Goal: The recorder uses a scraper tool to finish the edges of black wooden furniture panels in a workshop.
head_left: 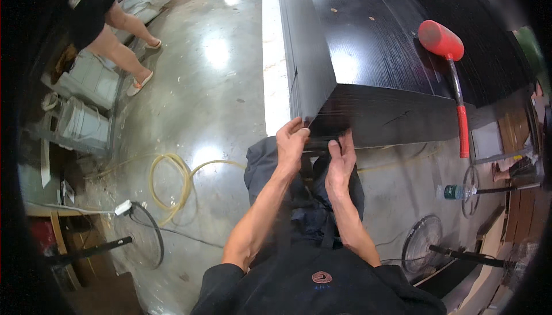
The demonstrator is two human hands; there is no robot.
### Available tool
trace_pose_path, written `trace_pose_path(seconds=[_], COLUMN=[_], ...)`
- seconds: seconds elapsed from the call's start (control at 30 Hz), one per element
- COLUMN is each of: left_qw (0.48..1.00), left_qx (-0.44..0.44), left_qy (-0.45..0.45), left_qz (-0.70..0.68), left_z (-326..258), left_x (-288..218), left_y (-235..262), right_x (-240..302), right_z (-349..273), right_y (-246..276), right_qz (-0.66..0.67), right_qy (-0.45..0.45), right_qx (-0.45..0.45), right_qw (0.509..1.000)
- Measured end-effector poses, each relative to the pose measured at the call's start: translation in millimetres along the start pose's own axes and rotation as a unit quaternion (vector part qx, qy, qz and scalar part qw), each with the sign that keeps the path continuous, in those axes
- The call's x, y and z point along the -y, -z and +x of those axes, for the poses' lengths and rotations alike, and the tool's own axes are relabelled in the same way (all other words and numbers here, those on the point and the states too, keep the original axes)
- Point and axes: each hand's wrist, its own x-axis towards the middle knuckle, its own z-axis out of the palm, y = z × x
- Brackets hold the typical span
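The person's left hand [291, 144] is reaching up to the near left corner of a black wood-grained block [397, 62], its thumb and fingers bending in at the lower edge. The right hand [341, 165] is standing just beside it on the right, thumb and fingers pointing upward beneath the block's near face. Whether either hand is gripping the edge or only touching it cannot be told, since the fingertips are merging with the dark surface.

The block itself is lying directly beyond both hands and spreading well out to the right of the right hand. On its top, beyond and to the right of that hand, a red-headed mallet [441, 40] is resting, its red grip jutting past the near edge. A white strip [275, 62] is running along the block's left side, beyond the left hand. A yellow hose [185, 177] is coiling on the floor, left of the left hand.
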Motion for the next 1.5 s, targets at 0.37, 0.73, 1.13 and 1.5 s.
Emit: trace_pose_path(seconds=[0.37, 0.73, 1.13, 1.5], left_qw=[0.988, 0.986, 0.980, 0.998], left_qx=[0.058, 0.069, 0.055, -0.014], left_qy=[0.120, 0.126, 0.145, 0.020], left_qz=[-0.083, -0.089, -0.125, 0.066], left_z=[49.0, 45.1, 52.2, 62.1], left_x=[1.9, -12.0, -5.8, -0.9], left_y=[1.5, 10.2, 19.9, 13.8], right_x=[3.1, 38.6, 34.0, 9.7], right_z=[8.3, 13.9, 7.8, 5.5], right_y=[-39.7, -74.3, -92.2, 35.7], right_qz=[0.209, 0.304, 0.266, -0.062], right_qy=[-0.102, -0.170, -0.149, -0.108], right_qx=[-0.110, -0.152, -0.096, -0.014], right_qw=[0.966, 0.925, 0.948, 0.992])
